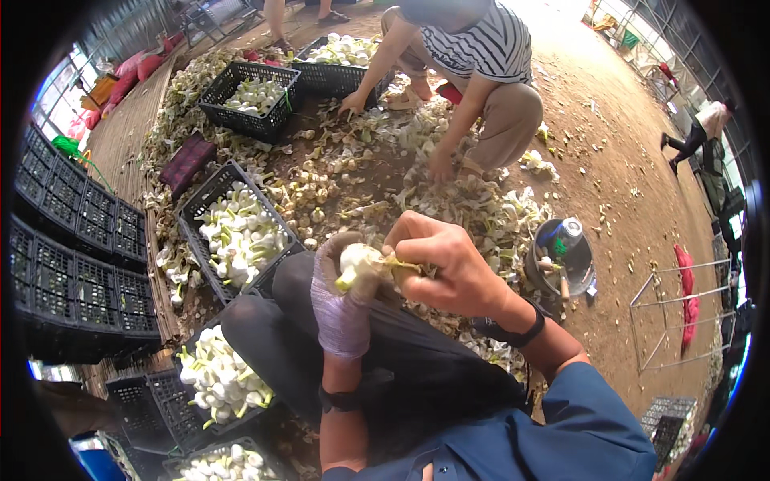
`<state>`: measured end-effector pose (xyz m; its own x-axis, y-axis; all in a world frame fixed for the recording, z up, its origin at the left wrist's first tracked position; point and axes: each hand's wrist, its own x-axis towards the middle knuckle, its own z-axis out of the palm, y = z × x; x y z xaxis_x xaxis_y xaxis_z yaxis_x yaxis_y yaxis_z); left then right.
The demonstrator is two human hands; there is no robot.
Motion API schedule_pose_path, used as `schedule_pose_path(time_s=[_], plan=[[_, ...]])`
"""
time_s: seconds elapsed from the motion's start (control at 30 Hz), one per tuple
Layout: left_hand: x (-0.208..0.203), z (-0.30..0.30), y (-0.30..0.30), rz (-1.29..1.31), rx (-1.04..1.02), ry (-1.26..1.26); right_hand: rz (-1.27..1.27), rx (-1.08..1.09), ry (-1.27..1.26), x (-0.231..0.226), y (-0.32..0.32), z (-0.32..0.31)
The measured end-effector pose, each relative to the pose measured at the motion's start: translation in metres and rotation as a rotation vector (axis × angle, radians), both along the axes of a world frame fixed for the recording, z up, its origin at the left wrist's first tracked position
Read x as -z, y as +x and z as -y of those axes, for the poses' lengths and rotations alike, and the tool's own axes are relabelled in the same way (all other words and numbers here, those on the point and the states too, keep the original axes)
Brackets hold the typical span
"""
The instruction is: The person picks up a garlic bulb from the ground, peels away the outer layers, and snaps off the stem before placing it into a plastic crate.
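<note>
A white garlic bulb (360,261) with a short green stem end sits in my left hand (337,297), which wears a dirty glove with pale wrapping round the wrist. My left fingers close round it. Close beside it, the thumb and fingers of my right hand (441,260) are pinched on yellowish dry garlic skin (399,263) at the bulb's right side. That hand is bare. Both hands are above my dark trouser legs. Left of my knee stands a black crate (192,232) heaped with trimmed white garlic (241,232).
Ahead, a co-worker (481,64) in a striped shirt crouches, reaching into garlic and peelings (385,172). Black crates (249,100) of garlic stand beyond; stacked crates (80,264) line the left. A dark bucket (589,260) with a plastic bottle (569,231) stands right. Another person (706,124) is far right.
</note>
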<state>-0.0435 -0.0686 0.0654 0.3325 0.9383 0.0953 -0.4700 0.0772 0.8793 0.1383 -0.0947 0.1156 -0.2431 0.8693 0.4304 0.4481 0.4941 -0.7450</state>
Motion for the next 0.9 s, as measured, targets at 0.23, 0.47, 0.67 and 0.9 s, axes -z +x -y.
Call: schedule_pose_path(time_s=[0.23,0.47,0.67,0.9], plan=[[-0.006,0.003,0.004,-0.093,0.002,-0.083,-0.884,0.021,-0.461,0.011,0.007,-0.011],[0.014,-0.001,0.005,-0.009,-0.027,-0.027,-0.698,0.173,-0.448,0.029,0.025,-0.027],[0.009,0.007,0.017,-0.249,-0.248,0.14,-0.003,0.276,0.049,0.013,0.021,0.003],[0.009,0.011,0.025,-0.351,-0.249,0.214,0.271,0.213,0.283,0.007,0.025,0.01]])
